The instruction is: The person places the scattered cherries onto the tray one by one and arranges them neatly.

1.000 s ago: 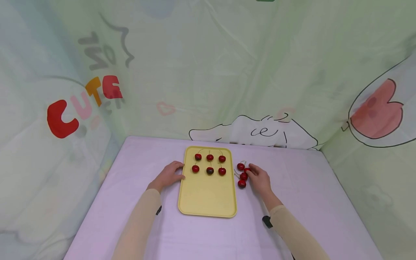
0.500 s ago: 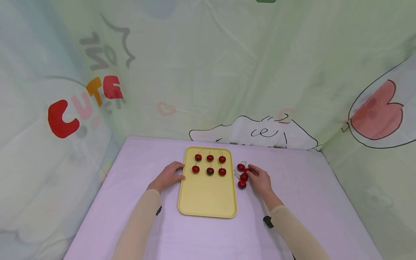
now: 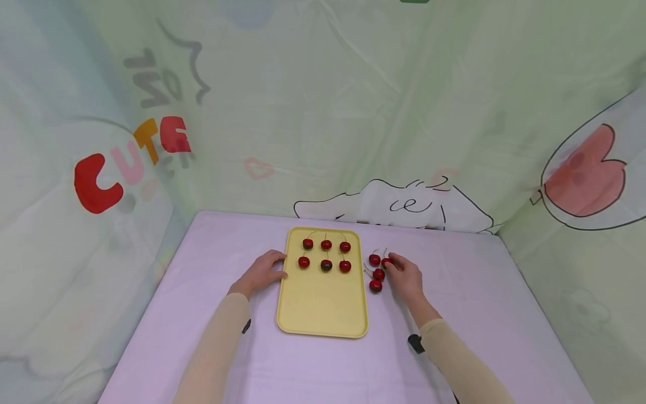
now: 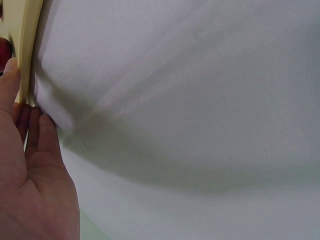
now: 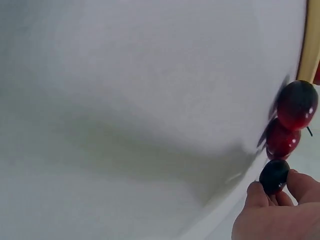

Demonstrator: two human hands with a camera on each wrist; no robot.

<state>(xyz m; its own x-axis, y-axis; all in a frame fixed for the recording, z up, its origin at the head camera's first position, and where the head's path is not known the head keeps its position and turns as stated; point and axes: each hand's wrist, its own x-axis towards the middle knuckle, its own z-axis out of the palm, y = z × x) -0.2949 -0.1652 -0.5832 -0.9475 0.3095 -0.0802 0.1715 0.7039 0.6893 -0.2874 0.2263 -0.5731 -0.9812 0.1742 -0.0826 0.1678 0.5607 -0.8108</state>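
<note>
Left hand (image 3: 258,273): grips yellow tray (image 3: 322,308) by left rim
Right hand (image 3: 406,279): pinches a cherry (image 3: 386,262)
Tray: six cherries (image 3: 326,265), two rows

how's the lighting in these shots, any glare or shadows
Head view: soft, even light, faint shadows beside the arms; left wrist view: a broad, soft-edged dim band, probably shadow, across the cloth; right wrist view: small bright glints on the cherries.

A pale purple cloth (image 3: 464,303) is being seen below; at back & both sides, a printed curtain (image 3: 343,123) is being seen, w/ coloured letters (image 3: 148,143) being shown on L & a red heart (image 3: 585,179) on R.
</note>
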